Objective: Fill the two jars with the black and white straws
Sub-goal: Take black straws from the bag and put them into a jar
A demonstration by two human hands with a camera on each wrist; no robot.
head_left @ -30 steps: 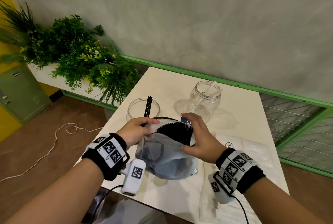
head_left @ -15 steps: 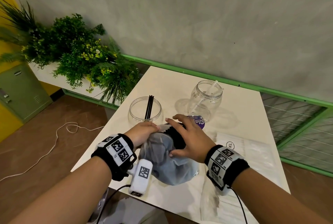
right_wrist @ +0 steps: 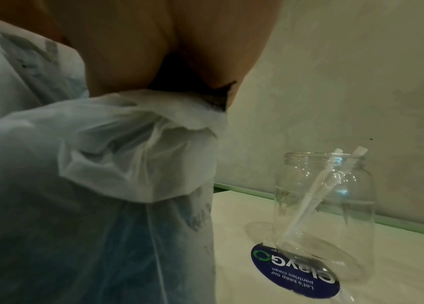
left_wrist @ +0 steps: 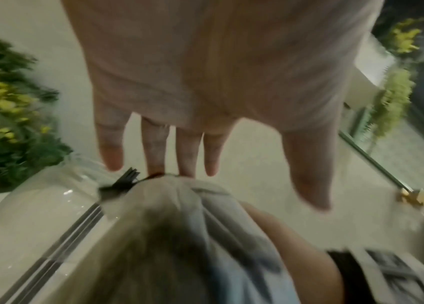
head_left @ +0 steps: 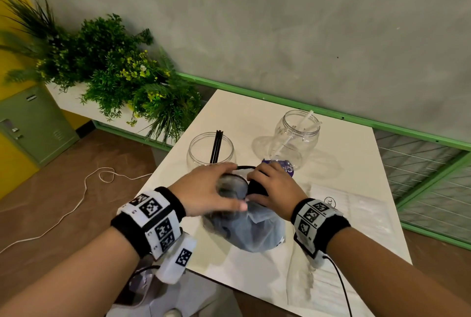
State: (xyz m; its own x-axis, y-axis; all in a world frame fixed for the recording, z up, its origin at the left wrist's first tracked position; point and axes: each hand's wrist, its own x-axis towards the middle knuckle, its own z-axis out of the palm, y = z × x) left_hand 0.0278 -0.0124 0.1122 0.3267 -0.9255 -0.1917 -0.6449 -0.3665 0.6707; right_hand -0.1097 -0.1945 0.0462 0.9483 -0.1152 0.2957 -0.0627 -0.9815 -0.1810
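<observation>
Presently: both hands work at the mouth of a straw bag, lower centre of the head view.
Bag: translucent plastic bag [head_left: 257, 230] stands on the white desk [head_left: 344, 163], black straws [head_left: 256, 186] bunched inside, ends showing dark at the opening.
Right hand: right hand [head_left: 274, 189] is wrapped round the top of the black bundle, fingers [head_left: 257, 172] curled over it; wrist view shows the dark straw ends pinched between thumb and palm above the rolled-down bag rim.
Left hand: left hand [head_left: 206, 189] lies over the bag's left shoulder with fingers nearly straight, tips touching the plastic; no closed grasp seen.
Straw axis: bundle stands roughly upright, leaning a little away from the camera; free ends point up into the right palm.
Left jar: left jar [head_left: 211, 149], just above the left hand in frame, holds a few black straws [head_left: 216, 145] leaning near vertical.
Right jar: right jar [head_left: 297, 138], upper right of the hands, holds white straws [head_left: 298, 129] tilted toward the upper right; a blue round sticker [right_wrist: 296, 269] lies at its base.
Key relation: target jar sits up and left of the gripping right hand, nearer the left hand; likely the bundle lifts out lengthwise, then crosses leftward.
Risk: bag may rise with the straws unless pinned.
</observation>
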